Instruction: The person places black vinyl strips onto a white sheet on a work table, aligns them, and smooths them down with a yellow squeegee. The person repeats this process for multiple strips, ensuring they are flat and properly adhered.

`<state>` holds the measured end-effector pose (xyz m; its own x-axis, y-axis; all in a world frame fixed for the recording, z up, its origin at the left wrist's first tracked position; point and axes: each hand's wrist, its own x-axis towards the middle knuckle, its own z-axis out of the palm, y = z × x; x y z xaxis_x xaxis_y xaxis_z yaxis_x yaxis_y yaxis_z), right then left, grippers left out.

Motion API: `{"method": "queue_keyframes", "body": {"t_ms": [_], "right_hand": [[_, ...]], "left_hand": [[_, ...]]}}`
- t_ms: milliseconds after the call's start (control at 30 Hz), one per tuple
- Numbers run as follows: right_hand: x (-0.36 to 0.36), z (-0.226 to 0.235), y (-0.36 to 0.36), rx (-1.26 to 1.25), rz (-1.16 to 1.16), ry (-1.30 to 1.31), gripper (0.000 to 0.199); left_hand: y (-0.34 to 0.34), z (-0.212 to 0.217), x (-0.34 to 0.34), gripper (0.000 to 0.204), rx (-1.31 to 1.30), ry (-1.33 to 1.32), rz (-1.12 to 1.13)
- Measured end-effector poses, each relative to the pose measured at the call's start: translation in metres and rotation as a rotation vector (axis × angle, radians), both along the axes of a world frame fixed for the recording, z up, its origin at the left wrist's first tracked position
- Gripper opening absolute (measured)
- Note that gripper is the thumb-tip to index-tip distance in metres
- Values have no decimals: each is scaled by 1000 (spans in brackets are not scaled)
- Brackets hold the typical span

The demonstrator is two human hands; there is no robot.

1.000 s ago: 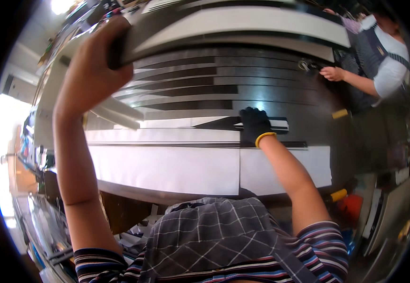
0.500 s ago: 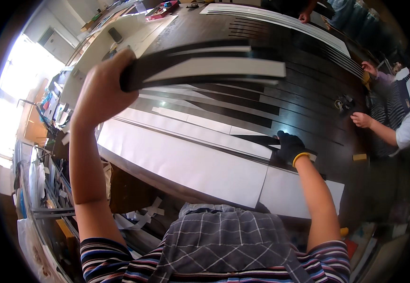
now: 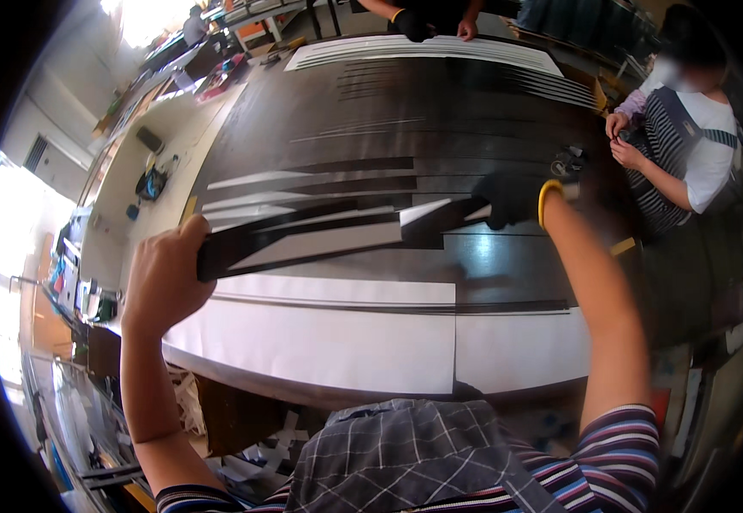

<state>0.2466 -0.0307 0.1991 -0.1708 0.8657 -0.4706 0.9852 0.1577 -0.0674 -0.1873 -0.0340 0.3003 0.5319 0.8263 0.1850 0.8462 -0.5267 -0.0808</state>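
Note:
A long black strip [image 3: 329,235] with a white face hangs above a wide dark table [image 3: 440,103]. My bare left hand [image 3: 166,278] grips its left end. My right hand [image 3: 508,198], in a black glove with a yellow cuff, holds its right end. More black and white strips [image 3: 303,175] lie flat on the table beyond it. Large white sheets [image 3: 329,342] cover the table's near edge under my arms.
A person in a white shirt and striped apron [image 3: 688,154] works at the table's right side, hands by a small dark object [image 3: 570,162]. Another person's gloved hands [image 3: 431,21] rest at the far edge on a white sheet [image 3: 423,51]. Cluttered benches stand left.
My right hand has lifted off the table and taken the strip's right end. The strip, raised high in my left hand before, now sits lower and level between both hands.

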Motion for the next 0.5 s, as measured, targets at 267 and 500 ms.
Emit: {"method": "queue_keyframes", "body": {"t_ms": [267, 500], "right_hand": [[26, 71, 64, 643, 80, 10, 53], [72, 82, 128, 623, -51, -56, 58]], "left_hand": [[9, 1, 13, 20, 88, 70, -62], [34, -18, 22, 20, -55, -7, -69]]}}
